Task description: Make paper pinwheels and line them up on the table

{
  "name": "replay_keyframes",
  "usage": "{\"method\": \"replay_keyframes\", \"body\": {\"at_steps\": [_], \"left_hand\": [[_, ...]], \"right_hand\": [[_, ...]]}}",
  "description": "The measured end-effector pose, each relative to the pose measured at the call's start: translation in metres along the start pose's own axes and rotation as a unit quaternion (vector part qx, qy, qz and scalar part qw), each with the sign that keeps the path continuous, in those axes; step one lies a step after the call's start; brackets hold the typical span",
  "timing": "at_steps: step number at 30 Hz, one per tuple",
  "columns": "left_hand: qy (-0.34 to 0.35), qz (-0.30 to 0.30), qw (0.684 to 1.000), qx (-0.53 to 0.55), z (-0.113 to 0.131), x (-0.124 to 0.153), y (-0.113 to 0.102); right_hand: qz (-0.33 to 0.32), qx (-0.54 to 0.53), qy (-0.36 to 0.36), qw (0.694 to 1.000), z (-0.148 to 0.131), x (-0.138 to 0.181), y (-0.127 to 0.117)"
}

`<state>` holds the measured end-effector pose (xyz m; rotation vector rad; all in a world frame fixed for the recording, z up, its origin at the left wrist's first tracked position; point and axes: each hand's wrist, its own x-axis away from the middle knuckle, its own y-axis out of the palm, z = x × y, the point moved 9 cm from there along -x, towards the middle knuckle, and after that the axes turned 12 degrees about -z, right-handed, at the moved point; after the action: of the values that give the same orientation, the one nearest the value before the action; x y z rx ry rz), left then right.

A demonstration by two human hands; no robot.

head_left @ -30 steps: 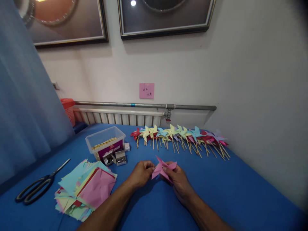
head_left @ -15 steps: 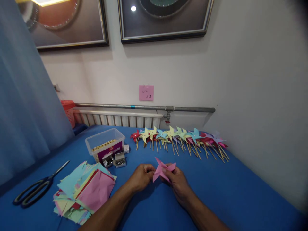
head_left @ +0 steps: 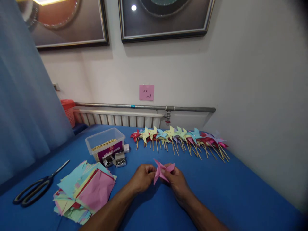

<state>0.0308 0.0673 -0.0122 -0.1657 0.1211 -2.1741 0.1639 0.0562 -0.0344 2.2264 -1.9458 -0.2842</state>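
Observation:
A pink paper pinwheel (head_left: 161, 170) with folded blades is held above the blue table, and no stick shows on it. My right hand (head_left: 176, 183) grips it, thumb pressed on its centre and fingers behind. Close by on the left, my left hand (head_left: 143, 177) is closed with thumb and forefinger pinched near the pinwheel's left blade. Whatever is in that pinch is too small or hidden to make out. Small open boxes of metal tacks (head_left: 120, 159) stand beyond my left hand.
Finished pinwheels on sticks (head_left: 171, 136) lie in a row at the back. A clear plastic tub (head_left: 106, 141) holds thin sticks. Coloured paper squares (head_left: 84, 192) are piled at the left, beside black-handled scissors (head_left: 36, 189). A pipe (head_left: 144, 106) runs along the wall.
The pinwheel has turned and tilted slightly in my right hand. My left hand has moved a little to the right, closer to its blade.

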Motion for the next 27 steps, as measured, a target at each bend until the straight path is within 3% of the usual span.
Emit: {"method": "replay_keyframes", "body": {"at_steps": [27], "left_hand": [[0.008, 0.014, 1.000, -0.022, 0.0024, 0.0008, -0.0016]], "right_hand": [[0.002, -0.015, 0.020, 1.000, 0.0012, 0.0016, 0.0022]]}}
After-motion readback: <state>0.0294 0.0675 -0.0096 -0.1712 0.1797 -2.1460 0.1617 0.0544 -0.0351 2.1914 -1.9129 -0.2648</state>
